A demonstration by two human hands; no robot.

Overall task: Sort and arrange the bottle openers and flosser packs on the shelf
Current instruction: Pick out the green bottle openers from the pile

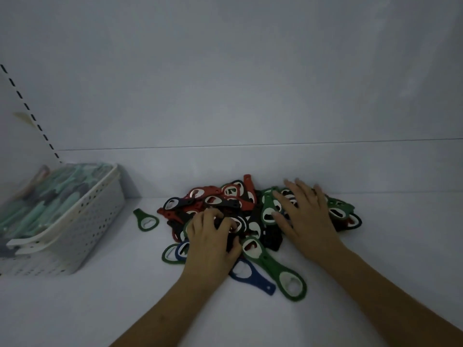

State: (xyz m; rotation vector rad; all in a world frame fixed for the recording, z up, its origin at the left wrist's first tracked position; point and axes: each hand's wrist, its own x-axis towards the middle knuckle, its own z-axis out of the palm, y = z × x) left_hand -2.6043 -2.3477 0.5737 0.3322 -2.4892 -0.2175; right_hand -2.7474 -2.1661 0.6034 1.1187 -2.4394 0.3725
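Note:
A heap of bottle openers [225, 199] in red, black, green and blue lies on the white shelf [100, 309]. My left hand [211, 240] sits on the heap's near left side, fingers curled round a black opener [233, 227]. My right hand [304, 216] lies flat with straight fingers on the green openers at the right of the heap. One green opener [145, 219] lies apart to the left. A long green opener [274, 267] and a blue one [253, 275] stick out toward me. The flosser packs [47, 196] fill a basket on the left.
The white perforated basket [82, 221] stands at the shelf's left end, tilted against the side wall. The white back panel [250, 96] rises right behind the heap. Bare shelf surface runs along the front and right.

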